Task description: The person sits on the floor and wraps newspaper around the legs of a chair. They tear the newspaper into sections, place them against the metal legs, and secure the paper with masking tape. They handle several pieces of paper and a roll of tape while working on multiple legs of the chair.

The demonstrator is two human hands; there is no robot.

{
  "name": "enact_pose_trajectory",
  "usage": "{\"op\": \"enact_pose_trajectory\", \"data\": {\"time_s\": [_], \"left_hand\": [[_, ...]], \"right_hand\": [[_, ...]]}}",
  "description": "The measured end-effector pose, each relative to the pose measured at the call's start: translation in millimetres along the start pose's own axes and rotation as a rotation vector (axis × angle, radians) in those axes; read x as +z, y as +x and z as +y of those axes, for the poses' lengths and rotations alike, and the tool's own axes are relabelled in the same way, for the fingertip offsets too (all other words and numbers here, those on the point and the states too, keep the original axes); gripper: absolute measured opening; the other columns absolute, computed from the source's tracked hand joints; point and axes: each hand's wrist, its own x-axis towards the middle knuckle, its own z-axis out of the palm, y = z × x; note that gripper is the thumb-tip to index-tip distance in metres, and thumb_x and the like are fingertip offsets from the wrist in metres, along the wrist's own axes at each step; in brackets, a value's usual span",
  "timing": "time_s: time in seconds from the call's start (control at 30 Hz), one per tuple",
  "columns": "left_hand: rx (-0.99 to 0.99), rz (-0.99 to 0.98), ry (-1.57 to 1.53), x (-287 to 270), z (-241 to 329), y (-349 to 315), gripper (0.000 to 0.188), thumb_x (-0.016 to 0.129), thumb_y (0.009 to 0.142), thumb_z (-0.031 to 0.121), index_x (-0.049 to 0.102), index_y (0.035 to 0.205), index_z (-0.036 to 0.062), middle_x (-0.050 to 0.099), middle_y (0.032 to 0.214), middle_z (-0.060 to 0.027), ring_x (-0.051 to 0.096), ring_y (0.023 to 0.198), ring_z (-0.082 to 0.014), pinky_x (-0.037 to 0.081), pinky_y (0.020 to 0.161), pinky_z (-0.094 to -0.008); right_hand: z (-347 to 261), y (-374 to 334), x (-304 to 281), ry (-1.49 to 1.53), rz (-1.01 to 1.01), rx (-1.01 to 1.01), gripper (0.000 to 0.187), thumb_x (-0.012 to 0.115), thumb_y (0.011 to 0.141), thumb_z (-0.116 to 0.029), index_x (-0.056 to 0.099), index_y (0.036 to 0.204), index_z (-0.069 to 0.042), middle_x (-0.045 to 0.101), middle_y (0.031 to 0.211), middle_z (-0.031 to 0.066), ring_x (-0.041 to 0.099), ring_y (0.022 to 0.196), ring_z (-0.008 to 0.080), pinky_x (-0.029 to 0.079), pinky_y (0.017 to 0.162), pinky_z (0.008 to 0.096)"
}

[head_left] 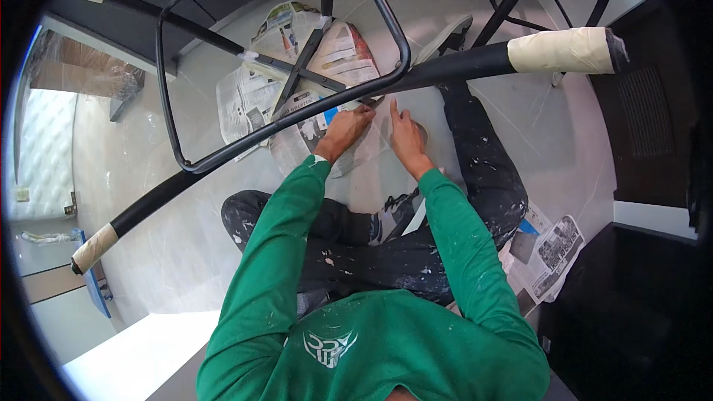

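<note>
An overturned black metal chair or stool frame [297,110] lies over the floor in front of me, its leg ends wrapped in cream masking tape [561,50]. Newspaper sheets [245,108] cover the part beneath its crossed flat bars [298,70]. My left hand [346,134] is just below the long black tube, thumb and fingers pinched at the newspaper's edge; what they pinch is too small to tell. Beside it, my right hand [410,139] has its index finger stretched toward the same tube. A rounded edge shows behind that hand, partly hidden by it.
My paint-spotted dark trousers [483,156] and shoes flank the work. More newspaper [549,252] lies at the right, near a black panel [616,304]. Another black-legged piece of furniture [512,0] stands at the far right. Plastic-wrapped material [89,67] is at the left.
</note>
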Motion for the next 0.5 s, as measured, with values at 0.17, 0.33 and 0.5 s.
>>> {"op": "enact_pose_trajectory", "data": {"time_s": [0.17,0.33,0.5], "left_hand": [[0.059,0.0,0.01,-8,-5,-4,0.056,0.058,0.094,0.011,0.045,0.148,0.0142,0.071,0.114,-0.0199,0.072,0.082,-0.0377,0.058,0.07,-0.0472],[-0.057,-0.172,-0.006,-17,6,7,0.078,0.065,0.09,0.012,0.028,0.159,0.0152,0.07,0.116,-0.0221,0.072,0.076,-0.04,0.057,0.069,-0.0491],[0.038,0.041,-0.086,-20,17,2,0.064,0.067,0.087,0.009,0.045,0.147,0.0104,0.069,0.115,-0.0185,0.071,0.08,-0.039,0.057,0.069,-0.0476]], "right_hand": [[-10,16,14,0.324,0.062,0.133,0.034,0.075,0.081,-0.019,0.072,0.111,-0.002,0.065,0.108,0.0213,0.067,0.098,0.0424,0.054,0.085,0.0496],[-3,36,50,0.551,-0.078,0.361,0.031,0.075,0.082,-0.026,0.076,0.104,-0.004,0.074,0.102,0.0208,0.071,0.097,0.0376,0.056,0.087,0.0445],[4,45,74,0.614,-0.02,0.382,0.026,0.077,0.085,-0.026,0.078,0.096,-0.002,0.076,0.087,0.0156,0.073,0.082,0.0262,0.055,0.076,0.0386]]}}
